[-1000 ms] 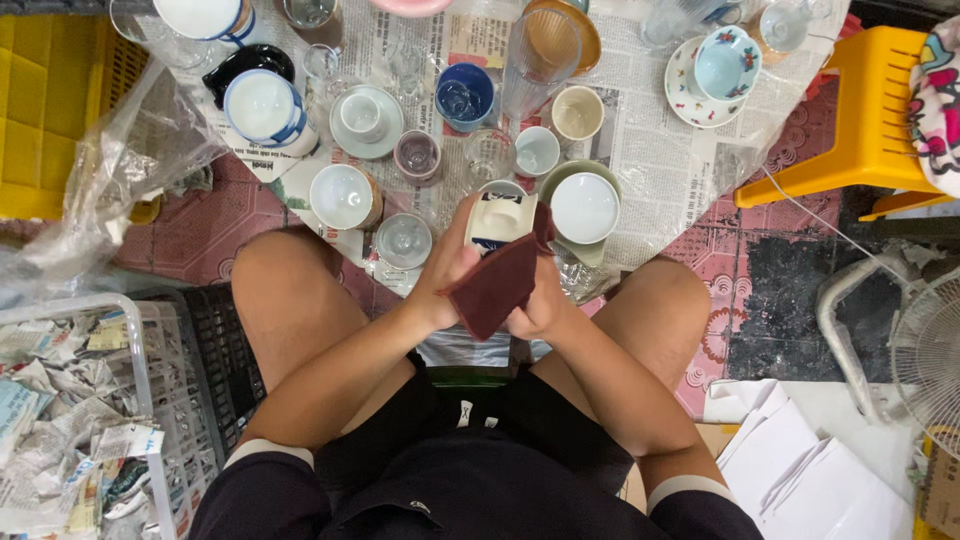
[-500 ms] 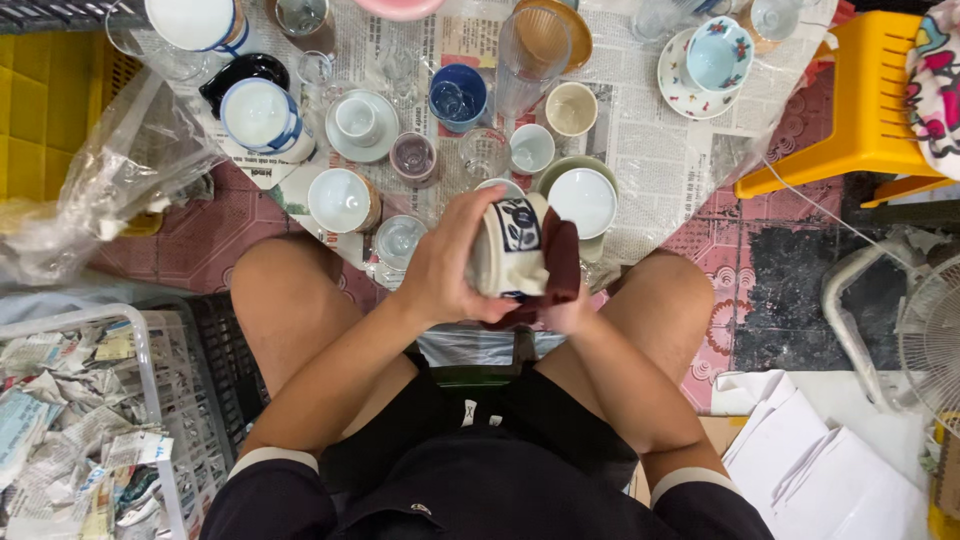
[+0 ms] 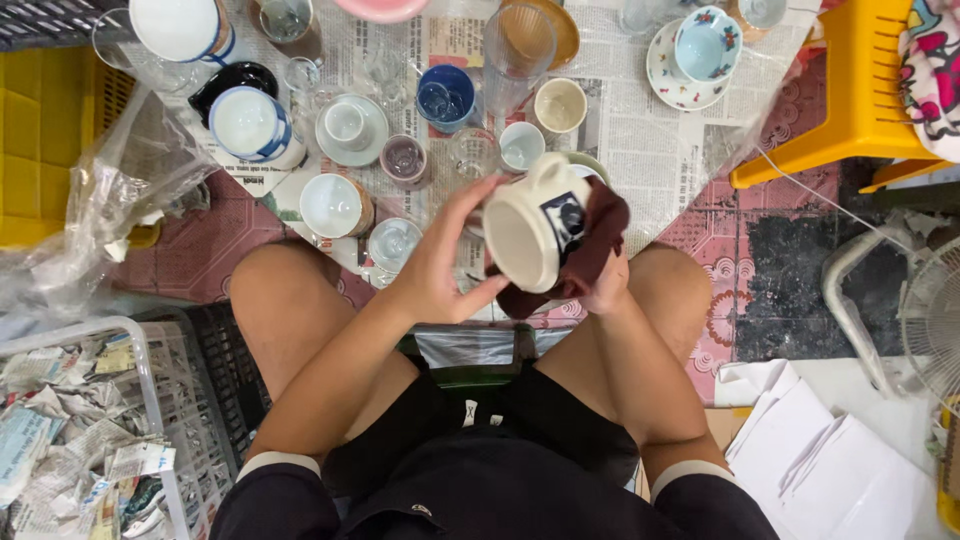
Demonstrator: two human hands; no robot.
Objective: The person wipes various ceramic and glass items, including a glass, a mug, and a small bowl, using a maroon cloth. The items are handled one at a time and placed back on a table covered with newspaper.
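Observation:
I hold a cream mug (image 3: 532, 232) with a dark picture on its side above my knees, its base turned toward me. My left hand (image 3: 445, 262) grips the mug's left side with spread fingers. My right hand (image 3: 606, 285) is wrapped in a dark maroon cloth (image 3: 590, 255) and presses it against the mug's right side. Most of my right hand is hidden under the cloth.
Newspaper (image 3: 640, 130) on the floor carries several cups, glasses, saucers and bowls, among them a blue cup (image 3: 446, 97) and a white cup (image 3: 331, 205). A yellow plastic stool (image 3: 850, 95) stands at right, a white basket of crumpled paper (image 3: 70, 430) at left, a fan (image 3: 930, 310) far right.
The cloth covered the mug between both hands a second ago. Since then the mug has come into view and been turned, its base now facing me, with the cloth moved to its right side.

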